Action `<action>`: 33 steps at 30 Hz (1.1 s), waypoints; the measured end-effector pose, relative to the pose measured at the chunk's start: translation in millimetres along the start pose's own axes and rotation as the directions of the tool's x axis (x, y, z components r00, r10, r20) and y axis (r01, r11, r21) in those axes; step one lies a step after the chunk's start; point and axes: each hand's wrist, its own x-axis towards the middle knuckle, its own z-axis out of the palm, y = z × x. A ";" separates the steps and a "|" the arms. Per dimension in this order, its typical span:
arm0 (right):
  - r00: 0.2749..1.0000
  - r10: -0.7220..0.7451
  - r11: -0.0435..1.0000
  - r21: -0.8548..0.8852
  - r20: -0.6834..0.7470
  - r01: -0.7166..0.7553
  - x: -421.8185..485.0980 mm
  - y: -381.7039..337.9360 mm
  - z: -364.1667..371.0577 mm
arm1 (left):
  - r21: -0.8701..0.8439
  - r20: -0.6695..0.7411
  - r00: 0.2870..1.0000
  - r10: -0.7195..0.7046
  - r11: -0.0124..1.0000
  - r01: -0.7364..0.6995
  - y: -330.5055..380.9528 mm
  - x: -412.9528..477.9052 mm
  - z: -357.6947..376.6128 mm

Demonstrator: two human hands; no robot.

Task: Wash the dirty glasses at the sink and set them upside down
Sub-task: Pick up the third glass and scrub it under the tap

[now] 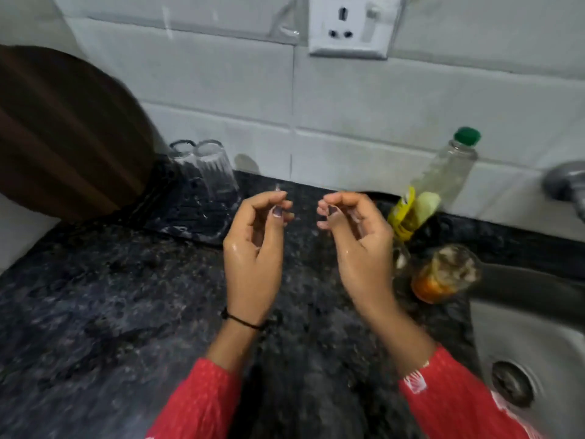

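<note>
Two clear glasses [202, 167] stand upside down, side by side, on a dark ribbed mat [190, 217] at the back left of the counter. A dirty glass [446, 274] with orange residue stands at the sink's left rim. My left hand [253, 245] and my right hand [357, 242] hover wet above the counter between these, palms facing each other and fingers loosely curled. Neither hand holds anything. The left hand is just right of the mat, and the right hand is just left of the dirty glass.
A clear soap bottle [443, 182] with a green cap and yellow label leans by the tiled wall. The steel sink [519, 343] with its drain lies at the right, below a tap [566, 182]. A round dark wooden board [63, 131] leans at the left. The black granite counter [110, 296] is wet.
</note>
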 end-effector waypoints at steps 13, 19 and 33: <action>0.895 0.056 0.939 -0.281 -0.442 -0.197 -109.0 54.5 -176.4 | 0.240 0.336 0.880 -0.336 0.934 0.265 -76.3 -77.9 123.9; 0.921 0.114 0.957 -0.209 -0.372 -0.203 -125.4 54.3 -217.7 | 0.289 0.228 0.932 -0.281 0.934 0.211 -69.0 -92.6 136.5; 0.974 0.226 0.963 -0.147 -0.022 -0.227 -129.8 33.6 -392.7 | 0.129 0.649 0.708 -0.277 0.958 0.257 49.3 -260.0 301.5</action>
